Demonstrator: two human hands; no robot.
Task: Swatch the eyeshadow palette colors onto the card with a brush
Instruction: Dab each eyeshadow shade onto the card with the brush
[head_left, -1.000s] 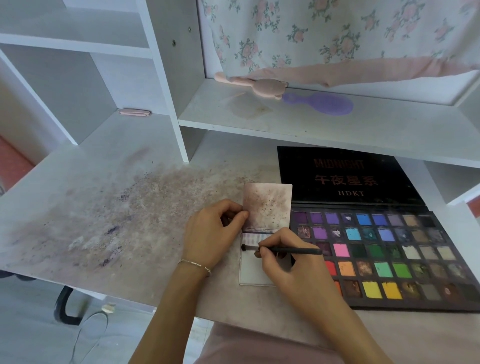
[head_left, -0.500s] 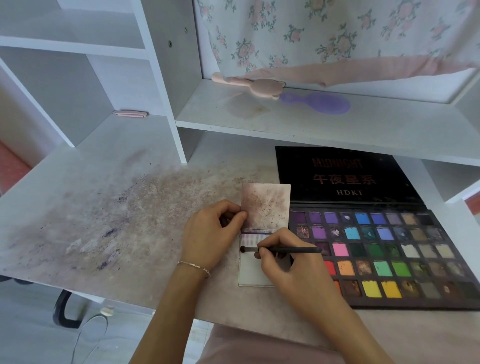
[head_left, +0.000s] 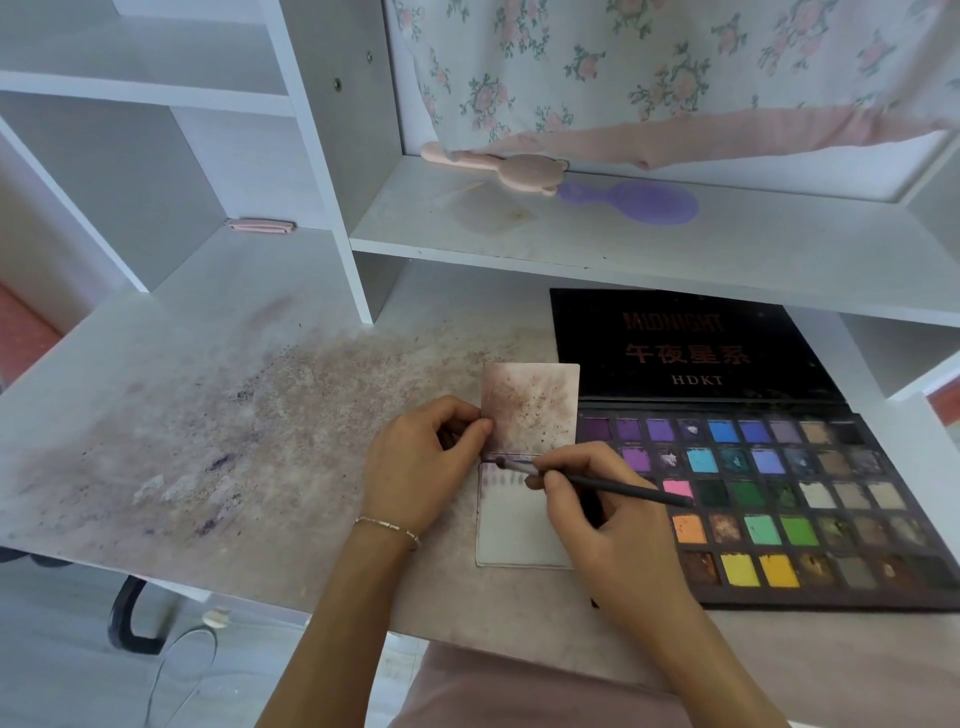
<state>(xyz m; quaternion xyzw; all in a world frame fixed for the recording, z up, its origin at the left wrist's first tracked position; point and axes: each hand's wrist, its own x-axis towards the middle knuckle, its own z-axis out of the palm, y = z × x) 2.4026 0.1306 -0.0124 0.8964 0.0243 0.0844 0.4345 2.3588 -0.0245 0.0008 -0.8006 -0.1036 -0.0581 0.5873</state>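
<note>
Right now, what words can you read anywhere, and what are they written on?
"MIDNIGHT": top line on the black lid of the eyeshadow palette, faint reddish letters.
"午夜星系": the middle line on the same lid, larger.
"HDKT": the bottom line on the lid, small pale letters.
The card shows only smudges and faint colour strokes, no writing.
Nothing readable on the brush, the shelves or the floral cloth.

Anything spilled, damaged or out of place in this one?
Yes. Loose purple-brown powder is smeared and scattered across the desk left of the card, and a speckled, stained sheet lies over the card's far end. In the palette, several pans, such as one in the top row, look gouged down to pale bare patches.
</note>
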